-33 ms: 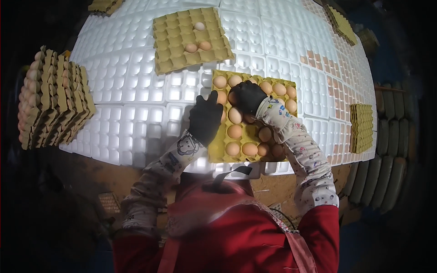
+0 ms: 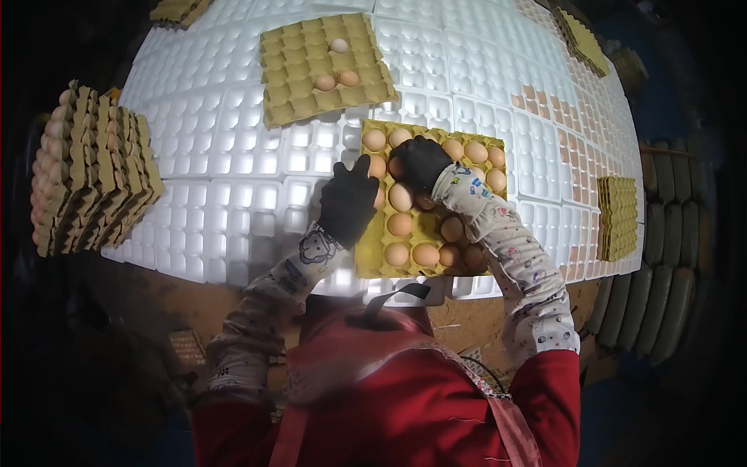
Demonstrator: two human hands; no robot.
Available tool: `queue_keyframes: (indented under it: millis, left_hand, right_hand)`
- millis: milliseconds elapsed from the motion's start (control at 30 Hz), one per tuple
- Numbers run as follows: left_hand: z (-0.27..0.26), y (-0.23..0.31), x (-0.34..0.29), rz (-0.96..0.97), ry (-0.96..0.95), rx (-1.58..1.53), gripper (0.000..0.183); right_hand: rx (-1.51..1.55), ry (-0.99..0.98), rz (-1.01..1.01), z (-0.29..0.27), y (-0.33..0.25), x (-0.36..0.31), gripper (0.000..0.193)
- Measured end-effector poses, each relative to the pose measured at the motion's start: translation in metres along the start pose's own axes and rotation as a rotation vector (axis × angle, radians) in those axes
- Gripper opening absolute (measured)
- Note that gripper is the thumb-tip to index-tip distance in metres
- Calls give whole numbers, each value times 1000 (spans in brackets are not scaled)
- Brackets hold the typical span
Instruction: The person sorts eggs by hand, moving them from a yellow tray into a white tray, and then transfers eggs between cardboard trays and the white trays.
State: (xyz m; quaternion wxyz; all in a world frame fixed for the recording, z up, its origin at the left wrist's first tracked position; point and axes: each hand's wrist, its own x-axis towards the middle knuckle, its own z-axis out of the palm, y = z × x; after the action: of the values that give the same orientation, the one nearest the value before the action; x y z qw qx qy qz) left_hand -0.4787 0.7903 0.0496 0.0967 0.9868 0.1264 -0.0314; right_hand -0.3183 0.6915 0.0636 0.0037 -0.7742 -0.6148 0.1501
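A yellow pulp egg tray (image 2: 373,268) lies in front of me, holding brown eggs with some cups bare. My right hand (image 2: 422,163), in a black glove, reaches over its upper part with bent fingers closed on a brown egg (image 2: 397,167), which shows partly at the fingertips. At the tray's left edge is my left hand (image 2: 348,204), also black-gloved. Its index finger stretches forward beside an egg (image 2: 377,166) in the left column, and its fingers look apart, with nothing visible in them. Both forearms wear printed white sleeves.
Beyond lies another pulp tray (image 2: 299,58) with three eggs. White moulded trays (image 2: 206,218) cover the table, some at the right with eggs. A stack of filled egg trays (image 2: 97,171) stands left; stacked pulp trays (image 2: 617,218) stand right. Bulky sacks (image 2: 661,307) lie beyond the right edge.
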Motion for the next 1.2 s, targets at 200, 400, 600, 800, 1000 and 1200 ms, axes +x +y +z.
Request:
queue_keyframes:
  millis: [200,400,600,800,1000,1200]
  left_hand:
    - [9,-34,-27,-91,162,-1214,33]
    - [23,-9,-39,-605,-172,-2213,39]
    - [23,7,-47,-556,-222,-2564,46]
    - [33,2,-58,-480,-161,-2519,45]
    - [19,20,-45,-255,-51,-1920,46]
    - [17,40,-39,-194,-23,-1643,50]
  right_hand:
    - [795,186,380,3,27,-17,35]
    - [237,57,280,-17,42,31,25]
    - [9,-105,268,-25,27,48,35]
    - [1404,379,61,13,88,-48,53]
    - [162,-13,363,5,13,-35,31]
    - [64,0,368,5,17,-34,37]
